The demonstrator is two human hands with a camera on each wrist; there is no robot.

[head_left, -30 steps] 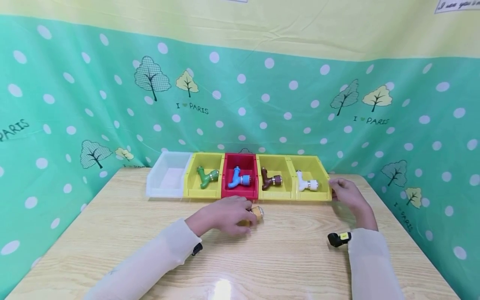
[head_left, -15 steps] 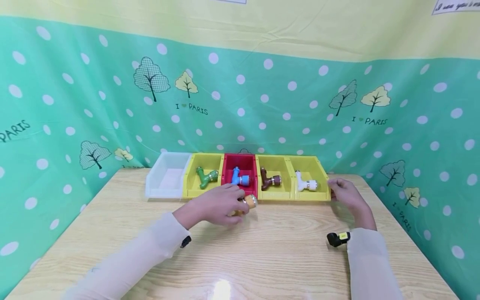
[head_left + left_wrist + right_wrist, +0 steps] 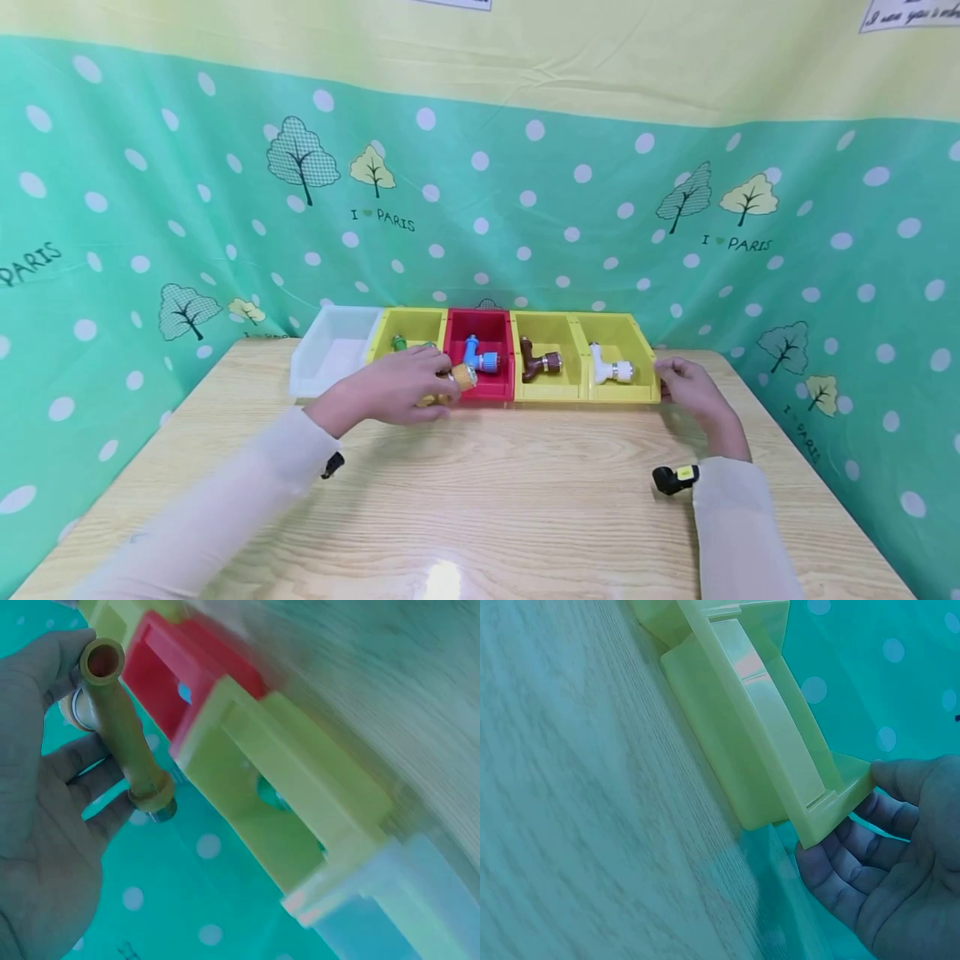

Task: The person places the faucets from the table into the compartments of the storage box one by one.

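Note:
My left hand (image 3: 397, 387) holds an orange-yellow plastic tap (image 3: 127, 739), its knob (image 3: 466, 377) pointing right, in the air before the row of bins. It overlaps the left yellow bin (image 3: 416, 318) and partly hides the green tap (image 3: 400, 342) inside. My right hand (image 3: 693, 385) grips the outer side wall of the rightmost yellow bin (image 3: 840, 806) between thumb and fingers. That bin contains a white tap (image 3: 611, 368). A blue tap (image 3: 480, 358) lies in the red bin (image 3: 480, 390), a brown tap (image 3: 538, 363) in the yellow bin (image 3: 547, 392) beside it.
At the row's left end stands a translucent white bin (image 3: 307, 375) with nothing inside. A wooden table (image 3: 525, 500) carries the bins. Behind them hangs a green dotted curtain (image 3: 480, 200). A black wrist camera (image 3: 675, 479) sits at the right sleeve.
My left hand has lifted the orange-yellow tap off the table in front of the red bin and carried it leftward, toward the left yellow bin. The right hand stays at the bin's edge.

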